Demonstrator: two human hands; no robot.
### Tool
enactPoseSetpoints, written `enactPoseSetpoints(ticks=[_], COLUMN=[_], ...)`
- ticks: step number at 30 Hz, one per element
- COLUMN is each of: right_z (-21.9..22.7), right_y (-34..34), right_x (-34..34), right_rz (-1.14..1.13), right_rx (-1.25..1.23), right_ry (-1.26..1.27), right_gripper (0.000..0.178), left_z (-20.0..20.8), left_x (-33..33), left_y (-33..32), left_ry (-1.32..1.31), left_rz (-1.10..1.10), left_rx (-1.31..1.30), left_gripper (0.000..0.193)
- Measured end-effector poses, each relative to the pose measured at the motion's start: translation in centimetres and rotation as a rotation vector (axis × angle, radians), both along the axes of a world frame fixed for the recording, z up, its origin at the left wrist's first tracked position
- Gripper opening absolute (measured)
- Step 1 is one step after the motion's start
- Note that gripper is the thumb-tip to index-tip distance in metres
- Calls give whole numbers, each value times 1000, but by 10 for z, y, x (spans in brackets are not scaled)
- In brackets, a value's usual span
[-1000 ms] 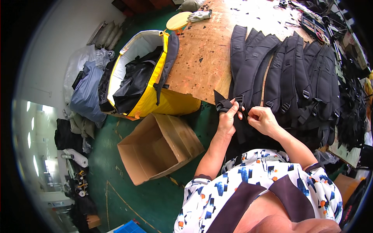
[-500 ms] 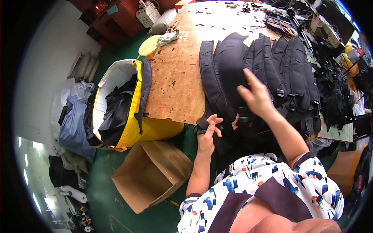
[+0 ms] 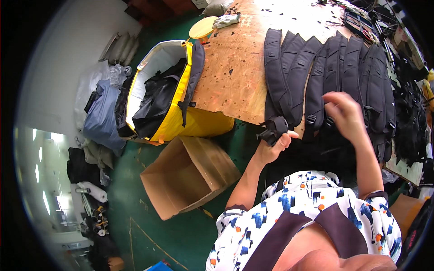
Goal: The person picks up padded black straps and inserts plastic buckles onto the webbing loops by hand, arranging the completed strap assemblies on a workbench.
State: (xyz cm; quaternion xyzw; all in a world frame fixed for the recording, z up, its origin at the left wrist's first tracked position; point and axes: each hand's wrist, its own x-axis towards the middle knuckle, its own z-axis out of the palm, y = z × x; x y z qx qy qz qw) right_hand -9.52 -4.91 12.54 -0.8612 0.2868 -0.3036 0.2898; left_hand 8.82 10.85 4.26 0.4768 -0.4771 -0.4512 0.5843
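Several black padded shoulder straps (image 3: 276, 67) lie side by side across the near right part of the wooden table, their lower ends hanging over its front edge. My left hand (image 3: 274, 148) is at the table's near edge, closed around a bunched black webbing strap (image 3: 275, 128) at the lower end of the leftmost straps. Over the middle of the row is my right hand (image 3: 347, 116), slightly blurred, its fingers bent with a gap between them and nothing visible in them. A metal buckle (image 3: 311, 119) shows on one strap to its left.
A yellow bag (image 3: 181, 97) with a pale lining and black material inside stands left of the table (image 3: 233, 81). An open cardboard box (image 3: 190, 174) is on the green floor. A yellow round stool (image 3: 202, 28) and a white glove (image 3: 227, 20) are farther back.
The view has shifted, so the scene sits differently. The smooth black piece under my right hand no longer shows; padded straps lie there. My left fingers have closed around the webbing.
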Motion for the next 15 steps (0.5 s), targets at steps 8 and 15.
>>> enactPoseSetpoints(ticks=[8, 15], right_z=[-41, -49], right_y=[41, 43], right_x=[57, 52], right_rz=[210, 110], right_rx=[360, 13], right_ry=[116, 161], right_gripper=[51, 34], left_z=[-13, -33], left_x=[-18, -23], left_y=[-9, -16], left_ry=[-943, -421], left_rz=[157, 141], left_rx=[-84, -61], left_gripper=[16, 20])
